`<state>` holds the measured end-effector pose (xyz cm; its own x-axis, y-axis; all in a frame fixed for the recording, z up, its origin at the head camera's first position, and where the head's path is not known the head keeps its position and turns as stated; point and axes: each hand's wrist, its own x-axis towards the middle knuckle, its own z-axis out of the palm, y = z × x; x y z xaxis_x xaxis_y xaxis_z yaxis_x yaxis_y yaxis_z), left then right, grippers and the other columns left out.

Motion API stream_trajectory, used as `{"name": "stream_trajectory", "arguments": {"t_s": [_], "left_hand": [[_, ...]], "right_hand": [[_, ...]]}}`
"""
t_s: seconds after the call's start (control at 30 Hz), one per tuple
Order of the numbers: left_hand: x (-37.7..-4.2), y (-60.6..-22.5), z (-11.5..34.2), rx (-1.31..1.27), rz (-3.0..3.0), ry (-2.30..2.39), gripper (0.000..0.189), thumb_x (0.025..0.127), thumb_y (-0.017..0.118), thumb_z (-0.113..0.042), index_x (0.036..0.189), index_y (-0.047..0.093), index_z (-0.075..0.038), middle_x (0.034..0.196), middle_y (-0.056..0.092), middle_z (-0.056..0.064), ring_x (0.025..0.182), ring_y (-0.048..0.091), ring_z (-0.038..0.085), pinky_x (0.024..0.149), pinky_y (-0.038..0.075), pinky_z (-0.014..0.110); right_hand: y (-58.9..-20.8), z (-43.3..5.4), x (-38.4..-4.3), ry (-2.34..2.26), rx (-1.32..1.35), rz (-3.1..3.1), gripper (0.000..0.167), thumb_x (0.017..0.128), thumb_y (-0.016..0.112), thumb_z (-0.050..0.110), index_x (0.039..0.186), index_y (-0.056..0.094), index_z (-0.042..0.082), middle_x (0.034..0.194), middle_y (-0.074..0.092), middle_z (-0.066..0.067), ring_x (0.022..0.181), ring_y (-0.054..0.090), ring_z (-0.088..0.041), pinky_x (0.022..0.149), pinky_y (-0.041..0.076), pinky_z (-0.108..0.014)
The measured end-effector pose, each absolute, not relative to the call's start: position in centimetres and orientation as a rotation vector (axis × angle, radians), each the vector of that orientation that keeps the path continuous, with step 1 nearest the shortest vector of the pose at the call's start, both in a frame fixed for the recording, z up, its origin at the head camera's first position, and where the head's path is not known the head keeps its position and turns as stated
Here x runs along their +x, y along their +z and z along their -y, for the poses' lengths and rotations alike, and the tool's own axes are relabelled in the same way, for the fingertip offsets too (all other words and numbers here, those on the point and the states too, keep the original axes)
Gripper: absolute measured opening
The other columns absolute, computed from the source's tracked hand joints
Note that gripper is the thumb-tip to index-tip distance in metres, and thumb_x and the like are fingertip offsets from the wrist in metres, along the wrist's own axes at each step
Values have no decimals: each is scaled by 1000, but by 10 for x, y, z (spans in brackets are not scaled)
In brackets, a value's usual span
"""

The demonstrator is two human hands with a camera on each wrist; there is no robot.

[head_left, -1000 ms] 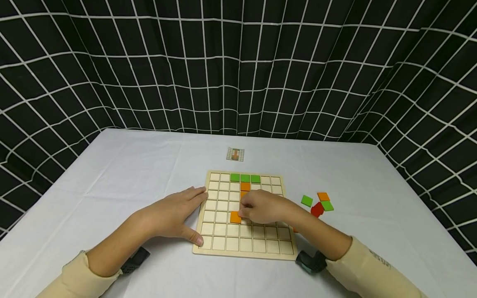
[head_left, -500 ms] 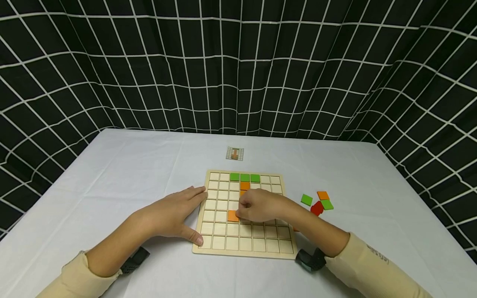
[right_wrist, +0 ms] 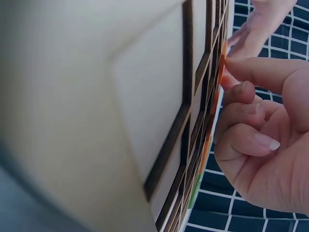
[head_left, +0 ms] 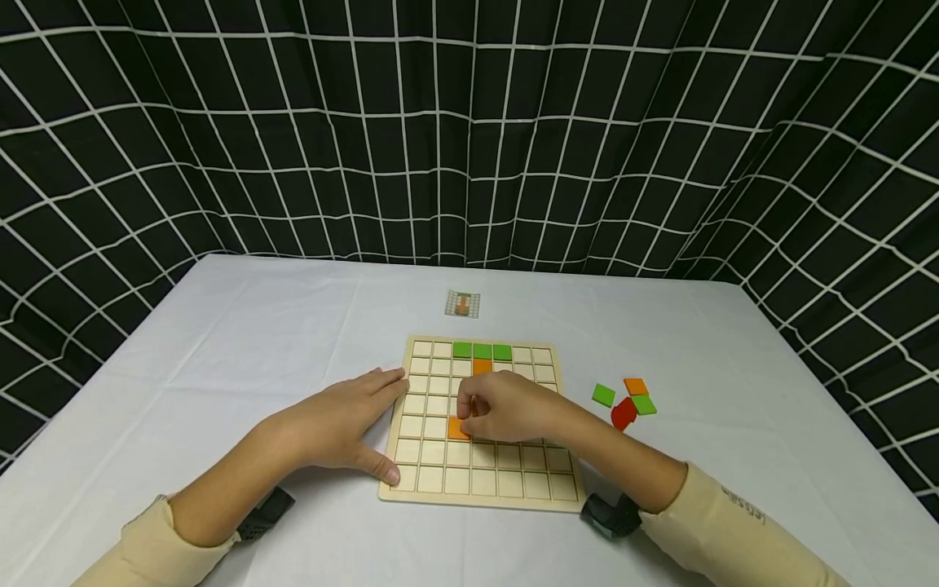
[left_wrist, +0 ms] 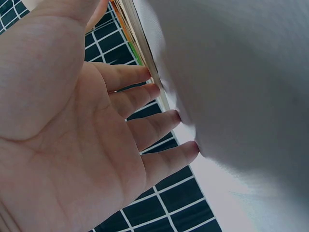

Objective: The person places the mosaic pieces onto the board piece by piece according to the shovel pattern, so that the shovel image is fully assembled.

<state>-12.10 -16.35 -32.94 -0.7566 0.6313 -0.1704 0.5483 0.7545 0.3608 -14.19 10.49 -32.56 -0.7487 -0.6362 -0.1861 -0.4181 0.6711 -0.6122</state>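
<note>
A light wooden grid board [head_left: 444, 479] lies on the white cloth. Fingers spread, my left hand [head_left: 339, 422] rests at the board's left side, fingertips and thumb against its edge; its palm and straight fingers fill the left wrist view. My right hand [head_left: 513, 408] is over the board's middle, thumb and index fingertip pinching a square orange tile [head_left: 456, 429] at a cell in the third column. In the right wrist view the thumb meets the orange tile edge [right_wrist: 221, 67], with the other fingers curled. Three green tiles [head_left: 482, 351] fill top-row cells, an orange tile [head_left: 482, 366] below.
Right of the board lie loose green [head_left: 604, 395], orange [head_left: 636, 386] and red tiles [head_left: 624, 414], some overlapping. Beyond the board is a small pattern card [head_left: 463, 304] with a grid print. A black curtain [head_left: 469, 139] with white lines surrounds the table's far sides.
The orange tile has shifted slightly left. My right index finger has come forward from a curl to the tile beside the thumb. The left hand has stayed in place.
</note>
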Motion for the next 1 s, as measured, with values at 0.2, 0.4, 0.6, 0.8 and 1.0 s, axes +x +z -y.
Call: {"name": "stream_trajectory", "arguments": {"t_s": [0.2,0.4,0.6,0.8,1.0], "left_hand": [[-121,-329,163,908,-2670,413,123,67,73,-75,156,31,0,162,25,16,147,24,41,116,25,55],[-121,-330,162,925,-2674,407,123,67,72,-75,156,31,-1,162,25,16,147,23,41,116,25,54],[-122,-329,162,938,-2676,402,123,67,73,-75,155,32,0,162,25,16,147,24,41,116,26,54],[-122,-330,162,921,-2676,387,123,66,75,-74,156,31,-1,163,25,16,147,23,40,117,25,53],[-120,-331,162,905,-2677,390,124,66,75,-73,156,31,-2,163,24,15,148,23,39,117,25,54]], "right_hand": [[-323,-107,-138,-746,-859,-2519,9,90,72,10,89,66,16,67,56,5,61,49,-10,59,43,-27],[-320,-126,-138,-781,-844,-2524,7,92,70,10,91,68,17,65,53,5,61,47,-10,59,41,-27],[-318,-165,-146,-842,-702,-2563,3,95,68,13,93,69,11,63,50,3,55,44,-11,53,37,-26],[-310,-216,-160,-620,-528,-2705,8,94,66,13,87,68,12,71,54,-1,65,49,-18,57,41,-31],[-308,-266,-176,-370,-228,-2751,16,93,68,20,87,67,4,77,57,-6,73,52,-23,61,46,-35]]}}
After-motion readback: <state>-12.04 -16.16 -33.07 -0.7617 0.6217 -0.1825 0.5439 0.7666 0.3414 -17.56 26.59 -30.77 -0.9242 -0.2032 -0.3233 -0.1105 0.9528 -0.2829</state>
